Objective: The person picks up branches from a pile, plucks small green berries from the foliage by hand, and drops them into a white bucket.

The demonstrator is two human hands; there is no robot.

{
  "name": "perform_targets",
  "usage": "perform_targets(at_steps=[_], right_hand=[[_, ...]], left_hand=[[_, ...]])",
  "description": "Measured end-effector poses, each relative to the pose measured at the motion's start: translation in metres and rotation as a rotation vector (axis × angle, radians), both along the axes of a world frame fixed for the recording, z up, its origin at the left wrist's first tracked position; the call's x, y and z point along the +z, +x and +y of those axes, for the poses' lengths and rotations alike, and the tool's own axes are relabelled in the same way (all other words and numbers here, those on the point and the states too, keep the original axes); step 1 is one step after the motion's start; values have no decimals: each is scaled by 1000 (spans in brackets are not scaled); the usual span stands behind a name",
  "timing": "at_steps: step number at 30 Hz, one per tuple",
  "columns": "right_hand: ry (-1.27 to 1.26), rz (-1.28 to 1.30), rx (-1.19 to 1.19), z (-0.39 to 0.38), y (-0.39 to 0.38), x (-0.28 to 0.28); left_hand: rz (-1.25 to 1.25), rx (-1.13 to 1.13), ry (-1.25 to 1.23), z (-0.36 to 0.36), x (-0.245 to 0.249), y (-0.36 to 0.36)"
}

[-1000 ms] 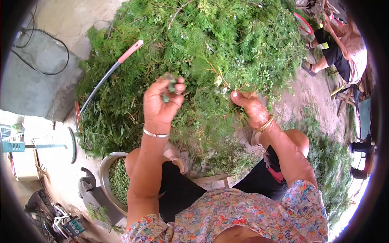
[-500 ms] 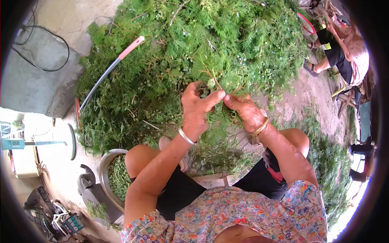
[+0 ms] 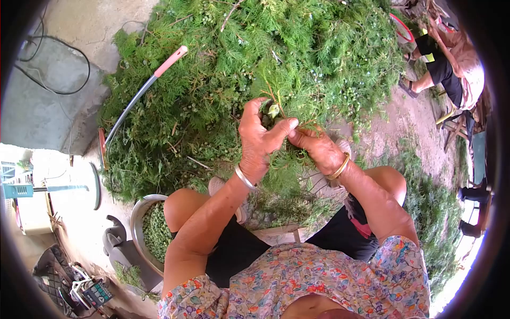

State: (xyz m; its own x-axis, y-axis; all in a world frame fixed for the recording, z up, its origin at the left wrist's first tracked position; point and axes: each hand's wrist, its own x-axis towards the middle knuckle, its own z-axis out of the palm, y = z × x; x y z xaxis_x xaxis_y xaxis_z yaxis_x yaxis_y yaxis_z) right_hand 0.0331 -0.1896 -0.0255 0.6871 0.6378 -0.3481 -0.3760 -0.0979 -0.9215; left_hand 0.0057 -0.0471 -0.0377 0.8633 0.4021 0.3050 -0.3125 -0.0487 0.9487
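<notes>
A green cypress sprig with a brown stem stands up between my two hands, over the heap of cut branches. My right hand, wearing a gold-coloured bangle, pinches the sprig's lower end with thumb and fingers. My left hand, with a silver-coloured bangle, is cupped around the stem. Its thumb tip presses by the right thumb, and its forefinger is raised away from the thumb. A pale green cone shows between left forefinger and thumb. The other left fingers are mostly hidden.
The cypress heap fills the ground ahead, with a pink-handled saw on its left. A metal basin of green cones stands by my left knee. Another person sits at upper right. Loose branches lie at right.
My left forefinger has lifted and opened away from the thumb. Both hands and the sprig have shifted slightly to the left. The pale cone shows more plainly.
</notes>
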Motion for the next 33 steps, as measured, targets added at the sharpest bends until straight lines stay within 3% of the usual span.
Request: perform_targets(at_steps=[5, 7, 10, 14, 18, 21, 22, 25, 28, 30, 33], right_hand=[[-93, -25, 0, -6, 8, -10], [-214, -63, 20, -7, 9, -7], [-391, -136, 1, -4, 5, 9], [-317, -108, -4, -9, 11, 5], [-18, 10, -48, -17, 17, 26], [43, 118, -143, -32, 24, 28], [62, 121, -151, -34, 23, 31], [66, 141, -135, -37, 23, 34], [31, 127, -160, -32, 18, 40], [15, 88, 41, -33, 22, 35], [-63, 90, 2, -24, 16, 33]], left_hand=[[200, -101, -95, 15, 18, -6], [196, -94, 19, 17, 15, -7], [247, -137, -62, 20, 25, -8], [408, -260, -135, 32, 46, -10], [397, -371, -45, 63, 54, -9], [357, -309, -557, 93, 48, -6], [321, -409, -737, 100, 47, -7], [293, -502, -950, 83, 36, -11], [378, -530, -833, 66, 31, -13], [440, -484, -695, 48, 37, -13], [466, -549, -666, 36, 33, -14]])
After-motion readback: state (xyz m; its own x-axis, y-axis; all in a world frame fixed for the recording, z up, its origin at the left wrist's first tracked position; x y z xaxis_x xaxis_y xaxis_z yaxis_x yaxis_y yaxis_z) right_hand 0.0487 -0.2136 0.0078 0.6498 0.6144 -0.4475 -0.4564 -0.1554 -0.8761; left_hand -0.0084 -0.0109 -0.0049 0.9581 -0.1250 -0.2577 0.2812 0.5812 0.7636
